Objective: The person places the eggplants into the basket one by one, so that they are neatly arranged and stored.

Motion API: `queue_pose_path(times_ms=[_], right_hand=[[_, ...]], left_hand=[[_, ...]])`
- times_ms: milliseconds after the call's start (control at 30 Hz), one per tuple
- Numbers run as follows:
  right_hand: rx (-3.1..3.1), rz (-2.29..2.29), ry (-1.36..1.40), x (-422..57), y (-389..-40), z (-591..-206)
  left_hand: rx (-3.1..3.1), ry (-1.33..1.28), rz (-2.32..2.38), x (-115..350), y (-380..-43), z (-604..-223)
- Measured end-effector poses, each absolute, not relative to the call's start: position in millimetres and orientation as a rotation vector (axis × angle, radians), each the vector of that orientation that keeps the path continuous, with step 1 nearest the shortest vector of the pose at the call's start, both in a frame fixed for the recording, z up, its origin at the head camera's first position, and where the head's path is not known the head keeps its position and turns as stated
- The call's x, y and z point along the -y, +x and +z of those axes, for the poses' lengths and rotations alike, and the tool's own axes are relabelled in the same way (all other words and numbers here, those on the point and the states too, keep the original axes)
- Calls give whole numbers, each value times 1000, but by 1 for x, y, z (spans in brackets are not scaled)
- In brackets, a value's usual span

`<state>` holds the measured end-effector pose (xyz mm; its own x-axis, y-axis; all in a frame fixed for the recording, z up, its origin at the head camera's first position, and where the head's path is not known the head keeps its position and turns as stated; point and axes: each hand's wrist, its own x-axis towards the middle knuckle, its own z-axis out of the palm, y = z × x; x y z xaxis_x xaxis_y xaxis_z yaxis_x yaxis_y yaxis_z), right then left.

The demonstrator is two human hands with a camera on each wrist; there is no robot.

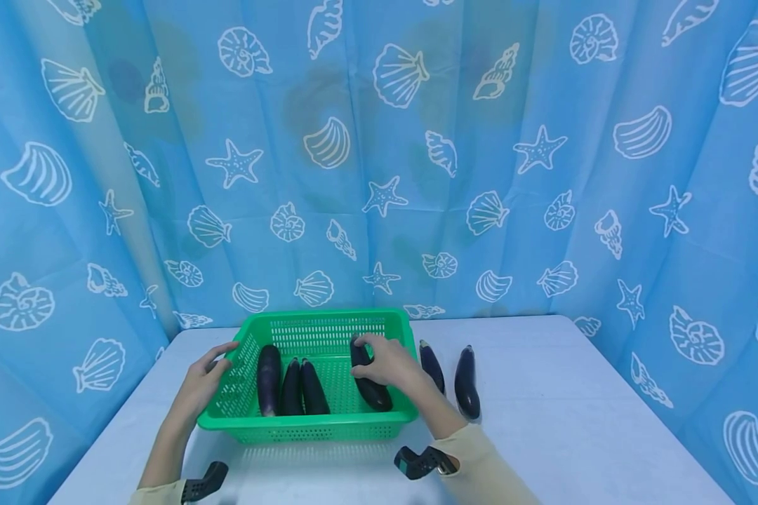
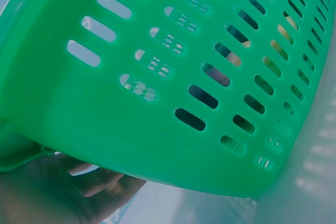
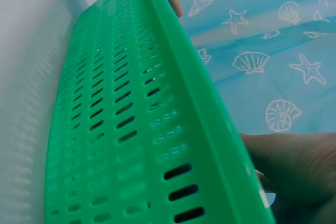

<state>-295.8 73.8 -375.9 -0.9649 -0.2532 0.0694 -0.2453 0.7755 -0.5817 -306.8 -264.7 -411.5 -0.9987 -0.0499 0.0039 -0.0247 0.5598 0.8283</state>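
My right hand reaches over the right side of a green plastic basket and grips a dark purple eggplant around its upper part. That eggplant lies slanted inside, near the basket's right wall. At the left rim, my left hand holds the basket's edge with thumb and fingers. In the left wrist view its fingers pass behind the rim, partly hidden. Left of centre in the basket lie a thicker eggplant and two slimmer ones, an eggplant and its neighbour eggplant.
Outside the basket, just right of it, an eggplant lies partly behind my right forearm. Another eggplant lies farther right on the white table. A blue curtain with white shells hangs behind the table and along both sides.
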Motion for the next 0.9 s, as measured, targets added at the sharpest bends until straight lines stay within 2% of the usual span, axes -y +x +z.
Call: queue_pose_path(times_ms=[900], right_hand=[[-2837,-963,-346,-39,-297,-382]], left_hand=[[2736,33,-1452,266,-306,-412]])
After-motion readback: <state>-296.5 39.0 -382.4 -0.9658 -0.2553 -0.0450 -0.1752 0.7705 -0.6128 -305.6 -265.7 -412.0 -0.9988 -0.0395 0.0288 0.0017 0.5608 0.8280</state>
